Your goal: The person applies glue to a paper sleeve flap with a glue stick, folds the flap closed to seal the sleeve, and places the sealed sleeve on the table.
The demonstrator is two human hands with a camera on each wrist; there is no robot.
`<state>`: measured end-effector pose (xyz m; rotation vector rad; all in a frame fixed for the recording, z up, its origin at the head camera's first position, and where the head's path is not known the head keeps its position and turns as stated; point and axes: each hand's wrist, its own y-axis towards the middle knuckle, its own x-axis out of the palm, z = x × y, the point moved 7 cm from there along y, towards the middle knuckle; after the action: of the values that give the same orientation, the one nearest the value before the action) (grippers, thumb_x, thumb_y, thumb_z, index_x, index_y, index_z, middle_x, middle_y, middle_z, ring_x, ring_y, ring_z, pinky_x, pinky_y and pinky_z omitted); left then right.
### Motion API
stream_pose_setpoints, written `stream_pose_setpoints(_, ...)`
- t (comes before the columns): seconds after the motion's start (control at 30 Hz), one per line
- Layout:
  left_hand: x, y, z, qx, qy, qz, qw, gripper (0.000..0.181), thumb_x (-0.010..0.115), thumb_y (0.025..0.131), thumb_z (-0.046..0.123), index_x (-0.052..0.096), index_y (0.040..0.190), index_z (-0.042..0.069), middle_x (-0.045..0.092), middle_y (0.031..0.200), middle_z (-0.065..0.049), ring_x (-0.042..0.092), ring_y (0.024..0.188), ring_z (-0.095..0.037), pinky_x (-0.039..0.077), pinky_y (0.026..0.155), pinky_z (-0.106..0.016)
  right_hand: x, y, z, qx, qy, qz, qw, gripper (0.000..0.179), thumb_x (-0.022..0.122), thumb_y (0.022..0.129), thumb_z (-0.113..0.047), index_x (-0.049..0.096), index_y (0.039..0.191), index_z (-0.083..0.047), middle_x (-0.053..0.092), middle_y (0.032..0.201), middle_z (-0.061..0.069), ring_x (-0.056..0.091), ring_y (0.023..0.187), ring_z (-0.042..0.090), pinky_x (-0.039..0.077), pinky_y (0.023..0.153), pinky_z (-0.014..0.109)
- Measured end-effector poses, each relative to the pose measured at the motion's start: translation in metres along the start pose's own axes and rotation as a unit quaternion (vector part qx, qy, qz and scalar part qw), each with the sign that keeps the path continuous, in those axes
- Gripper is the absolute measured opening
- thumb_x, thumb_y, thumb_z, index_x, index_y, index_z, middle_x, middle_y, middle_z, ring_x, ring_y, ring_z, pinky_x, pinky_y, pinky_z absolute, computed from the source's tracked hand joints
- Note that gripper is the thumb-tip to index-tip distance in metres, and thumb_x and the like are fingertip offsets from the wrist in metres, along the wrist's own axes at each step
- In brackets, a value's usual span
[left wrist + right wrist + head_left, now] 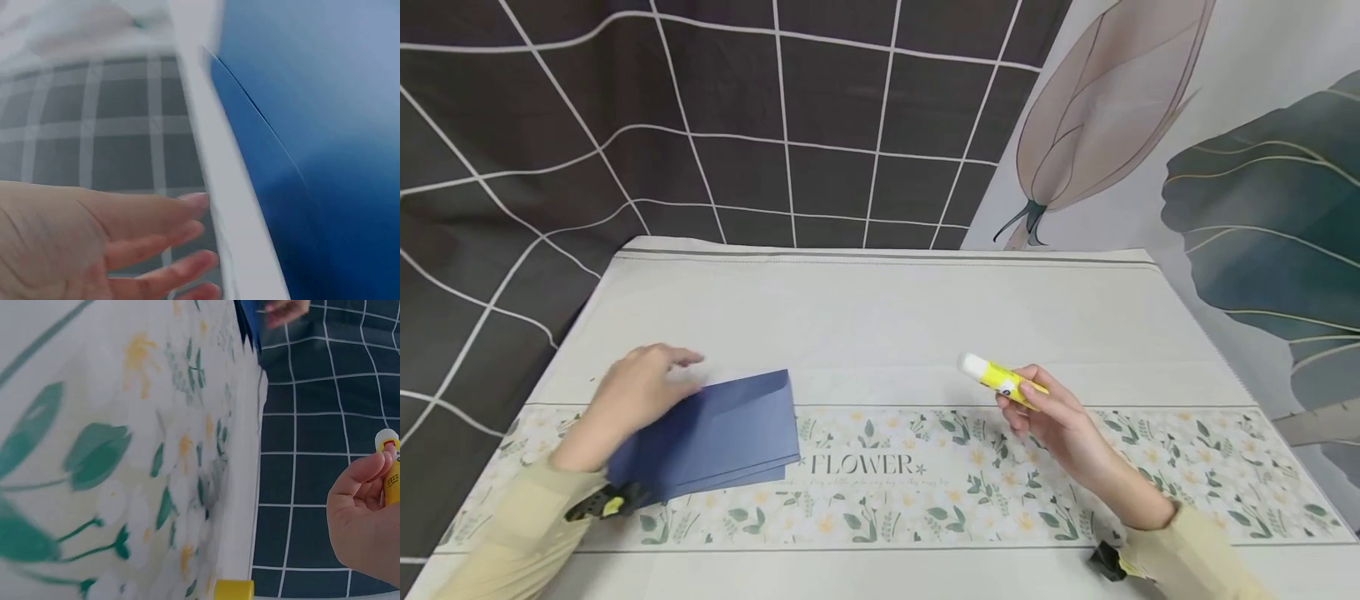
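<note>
A small stack of dark blue envelopes (pixel 741 429) lies on the left part of the table. My left hand (pixel 640 385) hovers above their far left corner, its fingers loosely bent and holding nothing. In the left wrist view, the thumb and fingers of that hand (pixel 125 244) stand apart from the blue paper (pixel 312 112). On the right, my right hand (pixel 1067 425) grips a yellow glue stick (pixel 1006 383) above the table, white end pointing up and left. The right wrist view shows the glue stick (pixel 392 478) between thumb and fingers, partly cut off by the frame.
A white tablecloth (pixel 865 325) with a floral band and the word FLOWER covers the table. Behind it hang a dark grid-patterned cloth (pixel 827 108) and a leaf-printed curtain (pixel 1262 208). A yellow object (pixel 234 590) shows at the right wrist view's bottom edge, its kind unclear.
</note>
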<state>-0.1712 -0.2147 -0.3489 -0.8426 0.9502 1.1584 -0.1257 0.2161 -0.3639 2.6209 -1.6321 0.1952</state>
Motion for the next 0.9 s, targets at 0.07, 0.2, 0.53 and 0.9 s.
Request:
stream_pose_setpoints(0.07,0.001,0.002,0.038,0.046,-0.063,0.012,0.9969,0.037,0.07,0.086,0.018,0.066,0.119,0.003,0.066,0.116,-0.021,0.061,0.103,-0.04,0.048,0.086,-0.057,0.004,0.004,-0.003,-0.007,0.005,-0.005,1.0,0.021,0.028,0.104,-0.013,0.048,0.11,-0.018,0.063,0.094,-0.008,0.05,0.071,0.004,0.044,0.068,0.022)
stream_pose_setpoints(0.2,0.015,0.006,0.117,0.13,-0.23,-0.051,0.9631,0.045,0.071,0.086,0.016,0.06,0.127,0.004,0.068,0.115,-0.014,0.065,0.101,-0.028,0.052,0.091,-0.045,0.018,0.014,-0.012,-0.024,0.027,-0.031,0.9989,0.026,0.023,0.103,-0.009,0.047,0.11,-0.017,0.063,0.094,-0.007,0.051,0.071,0.004,0.043,0.068,0.021)
stream_pose_setpoints(0.53,0.071,0.029,0.237,0.183,-0.449,-0.164,0.8589,0.049,0.066,0.09,0.015,0.052,0.134,0.002,0.062,0.126,-0.014,0.063,0.106,-0.021,0.054,0.087,-0.025,0.053,0.023,-0.038,-0.081,0.068,-0.068,0.9921,0.027,0.02,0.104,-0.013,0.044,0.116,-0.014,0.06,0.095,-0.006,0.051,0.071,0.004,0.044,0.064,0.019)
stream_pose_setpoints(0.9,0.082,0.029,0.245,0.196,-0.627,-0.098,0.7473,0.057,0.067,0.089,0.029,0.051,0.135,-0.001,0.055,0.134,-0.021,0.06,0.11,-0.008,0.05,0.094,-0.021,0.058,0.016,-0.042,-0.099,-0.015,-0.054,0.9935,0.024,0.024,0.106,-0.015,0.047,0.113,-0.013,0.063,0.087,-0.009,0.055,0.067,0.003,0.047,0.061,0.02)
